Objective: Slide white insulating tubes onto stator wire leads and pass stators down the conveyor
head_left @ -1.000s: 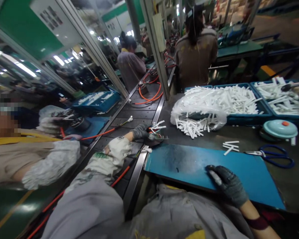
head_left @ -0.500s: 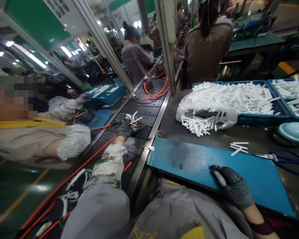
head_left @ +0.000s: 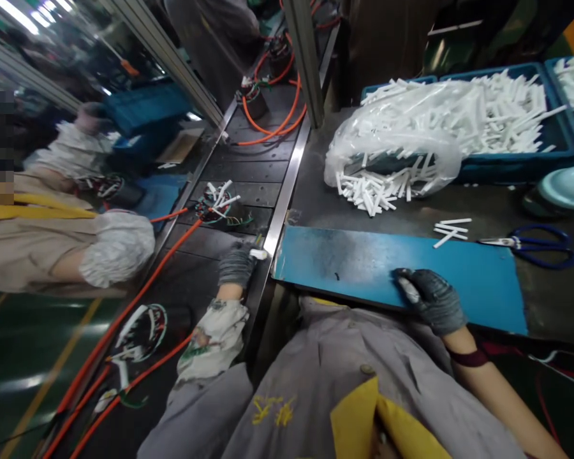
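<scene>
My left hand (head_left: 236, 264), in a grey striped glove, is over the conveyor beside its metal rail. Its fingers are closed at the wire lead with a white connector (head_left: 258, 254); the fingertips are partly hidden. Just beyond it stands a wired motor stator (head_left: 217, 205) with white sleeves sticking up and an orange cable. My right hand (head_left: 433, 298), also gloved, rests curled on the blue mat (head_left: 488, 280). A pale patch shows by its thumb, and I cannot make out whether it holds anything.
Blue bins (head_left: 521, 156) and a clear plastic bag (head_left: 397, 121) hold many white sleeves. Scissors (head_left: 540, 245), a few loose sleeves (head_left: 452, 229) and a pale-lidded container (head_left: 564, 191) lie to the right. Another stator (head_left: 148, 331) sits nearer; a co-worker's sleeve (head_left: 119, 248) is across the conveyor.
My left hand has left the stator's white sleeves and come back to the connector, which has shifted left on the rail. The view has tilted down. My right hand stays on the mat.
</scene>
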### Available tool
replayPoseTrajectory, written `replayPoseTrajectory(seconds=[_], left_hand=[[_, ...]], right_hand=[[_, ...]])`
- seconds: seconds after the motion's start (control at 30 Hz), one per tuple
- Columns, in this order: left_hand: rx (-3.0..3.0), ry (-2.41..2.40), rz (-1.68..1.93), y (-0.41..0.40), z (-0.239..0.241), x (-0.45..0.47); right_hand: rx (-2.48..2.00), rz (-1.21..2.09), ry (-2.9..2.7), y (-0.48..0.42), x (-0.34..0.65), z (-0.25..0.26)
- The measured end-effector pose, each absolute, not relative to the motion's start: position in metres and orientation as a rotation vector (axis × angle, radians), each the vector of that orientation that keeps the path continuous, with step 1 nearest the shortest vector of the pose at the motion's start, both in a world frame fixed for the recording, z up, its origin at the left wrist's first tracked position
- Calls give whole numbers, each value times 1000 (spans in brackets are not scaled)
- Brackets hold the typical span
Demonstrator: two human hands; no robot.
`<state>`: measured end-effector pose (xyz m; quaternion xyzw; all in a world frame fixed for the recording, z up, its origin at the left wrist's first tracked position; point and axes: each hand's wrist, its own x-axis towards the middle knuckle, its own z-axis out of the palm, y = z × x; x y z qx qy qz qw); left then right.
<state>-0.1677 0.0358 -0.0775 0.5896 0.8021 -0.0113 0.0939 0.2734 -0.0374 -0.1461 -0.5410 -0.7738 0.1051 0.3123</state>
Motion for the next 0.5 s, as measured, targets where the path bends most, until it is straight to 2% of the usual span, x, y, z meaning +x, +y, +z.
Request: replayPoseTrajectory(seconds=[0.13, 0.23, 0.37, 0.5], left_hand=[[1784, 2584, 212, 46, -64, -157], [2107, 2189, 258, 36, -64, -111], [2324, 1450, 62, 18, -80, -45], [2353, 1329, -6, 13, -92, -18]], right_hand=[[-1430, 273, -2029, -39, 272, -148], [-1447, 297, -2003, -39, 271, -149], [-1467, 304, -1994, -40, 270, -149], [-1451, 288, -2008, -40, 270, -148]])
